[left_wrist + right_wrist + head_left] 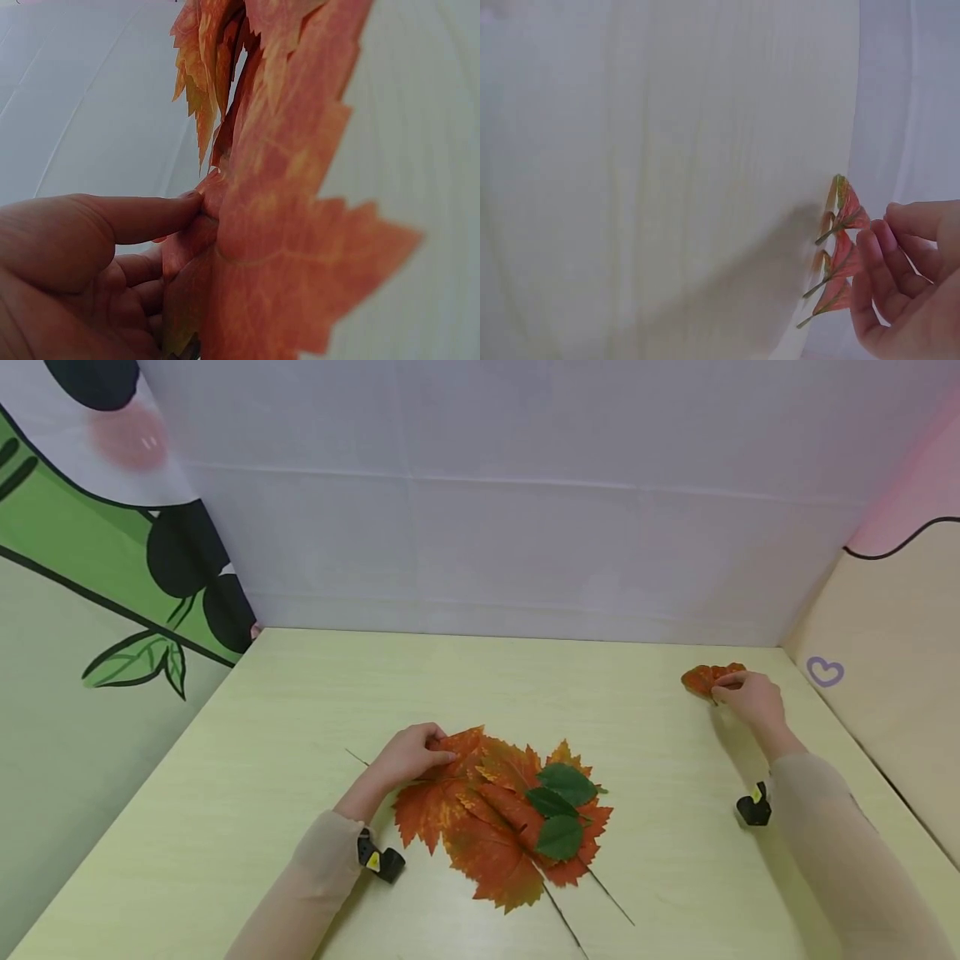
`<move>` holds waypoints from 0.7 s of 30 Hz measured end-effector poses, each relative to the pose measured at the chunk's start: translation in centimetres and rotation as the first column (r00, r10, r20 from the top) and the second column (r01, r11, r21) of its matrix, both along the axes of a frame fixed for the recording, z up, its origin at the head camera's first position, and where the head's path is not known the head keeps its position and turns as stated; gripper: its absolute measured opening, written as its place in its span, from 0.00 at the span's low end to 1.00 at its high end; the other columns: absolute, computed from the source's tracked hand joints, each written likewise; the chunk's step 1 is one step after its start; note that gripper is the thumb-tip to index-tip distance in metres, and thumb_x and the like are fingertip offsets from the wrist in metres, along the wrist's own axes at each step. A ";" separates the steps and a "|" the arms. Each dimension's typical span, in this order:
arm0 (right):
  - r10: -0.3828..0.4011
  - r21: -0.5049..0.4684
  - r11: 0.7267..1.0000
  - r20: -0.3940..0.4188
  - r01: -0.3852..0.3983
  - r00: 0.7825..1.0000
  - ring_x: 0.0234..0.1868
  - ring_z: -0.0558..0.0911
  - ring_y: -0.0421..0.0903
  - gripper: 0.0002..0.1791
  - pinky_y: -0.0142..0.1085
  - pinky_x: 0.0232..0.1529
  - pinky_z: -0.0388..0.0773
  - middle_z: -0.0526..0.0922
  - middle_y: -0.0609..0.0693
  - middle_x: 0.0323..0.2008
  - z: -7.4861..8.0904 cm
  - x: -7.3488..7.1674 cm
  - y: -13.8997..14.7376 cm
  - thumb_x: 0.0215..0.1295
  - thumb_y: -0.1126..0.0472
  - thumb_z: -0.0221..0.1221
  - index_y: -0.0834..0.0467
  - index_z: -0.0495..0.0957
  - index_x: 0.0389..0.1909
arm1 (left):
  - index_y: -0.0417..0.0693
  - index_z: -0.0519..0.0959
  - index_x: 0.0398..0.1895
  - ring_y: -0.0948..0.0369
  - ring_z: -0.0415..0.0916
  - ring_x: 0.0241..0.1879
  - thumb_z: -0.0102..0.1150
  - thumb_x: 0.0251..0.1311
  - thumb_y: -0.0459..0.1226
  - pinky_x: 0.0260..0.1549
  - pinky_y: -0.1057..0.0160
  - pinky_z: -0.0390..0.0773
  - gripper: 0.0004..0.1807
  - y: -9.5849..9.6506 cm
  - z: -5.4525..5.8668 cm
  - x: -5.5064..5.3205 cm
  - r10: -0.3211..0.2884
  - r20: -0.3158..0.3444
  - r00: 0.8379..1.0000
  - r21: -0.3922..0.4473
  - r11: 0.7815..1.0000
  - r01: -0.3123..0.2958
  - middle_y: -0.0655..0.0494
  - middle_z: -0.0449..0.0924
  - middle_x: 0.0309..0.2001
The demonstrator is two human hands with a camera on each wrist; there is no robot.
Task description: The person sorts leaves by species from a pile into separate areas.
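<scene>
At two o'clock from the jagged orange artificial leaves [498, 806] pinched by the left hand [408, 753], the right hand [755, 699] pinches small red-orange artificial leaves [701, 680] at its ten o'clock.

Bright head view, soft shadows on the table [465, 681], dimmer, hazier wrist views

Large orange-red leaves [491, 864], toothed at the edges, lie overlapped in one cluster on the table [255, 810], thin stems extending outward; my left hand [405, 755] pinches one. Three green leaves [561, 838] rest on the cluster's right side. Well apart, my right hand [753, 700] pinches small orange leaves [701, 680], tilted, stems short
</scene>
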State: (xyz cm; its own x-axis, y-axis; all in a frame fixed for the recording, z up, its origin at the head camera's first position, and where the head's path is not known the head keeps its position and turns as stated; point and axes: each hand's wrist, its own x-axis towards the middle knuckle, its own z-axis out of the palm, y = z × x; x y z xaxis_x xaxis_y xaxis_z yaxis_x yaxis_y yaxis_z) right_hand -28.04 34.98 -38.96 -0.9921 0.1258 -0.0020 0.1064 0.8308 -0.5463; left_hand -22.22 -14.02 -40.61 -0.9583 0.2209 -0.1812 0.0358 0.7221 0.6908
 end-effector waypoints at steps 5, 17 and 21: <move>0.103 -0.007 0.995 -0.012 -0.103 0.995 0.40 0.77 0.59 0.20 0.39 0.33 0.72 0.78 0.66 0.42 0.4 1.4 -1.7 0.66 0.55 0.51 0.67 0.74 0.48 | 0.42 0.75 0.38 0.59 0.67 0.29 0.60 0.55 0.40 0.29 0.64 0.68 0.12 0.1 0.1 0.1 -0.001 0.002 1.000 -0.001 1.000 0.001 0.52 0.74 0.31; 0.265 -0.100 0.960 0.001 -0.263 0.964 0.37 0.78 0.52 0.17 0.35 0.34 0.71 0.81 0.59 0.36 0.8 5.4 -7.1 0.64 0.57 0.54 0.65 0.76 0.46 | 0.42 0.75 0.38 0.59 0.67 0.28 0.60 0.55 0.40 0.28 0.64 0.68 0.12 -0.3 0.1 0.5 -0.019 -0.010 1.000 -0.006 1.000 0.019 0.52 0.74 0.31; 0.325 -0.126 0.939 0.022 -0.319 0.946 0.37 0.78 0.47 0.16 0.36 0.37 0.71 0.82 0.55 0.37 0.5 6.5 -8.8 0.62 0.55 0.56 0.63 0.78 0.44 | 0.42 0.75 0.38 0.59 0.67 0.28 0.60 0.55 0.40 0.28 0.64 0.68 0.12 -0.5 0.0 0.6 -0.026 -0.010 1.000 -0.006 1.000 0.026 0.52 0.74 0.31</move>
State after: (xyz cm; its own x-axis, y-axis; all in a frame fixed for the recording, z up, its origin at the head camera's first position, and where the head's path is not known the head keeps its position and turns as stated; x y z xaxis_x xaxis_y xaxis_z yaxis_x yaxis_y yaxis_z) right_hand -21.54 26.18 -38.46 -0.9781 -0.2041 -0.0399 -0.1310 0.7537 -0.6440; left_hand -21.57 -14.57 -40.62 -0.9540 0.2450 -0.1728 0.0620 0.7252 0.6858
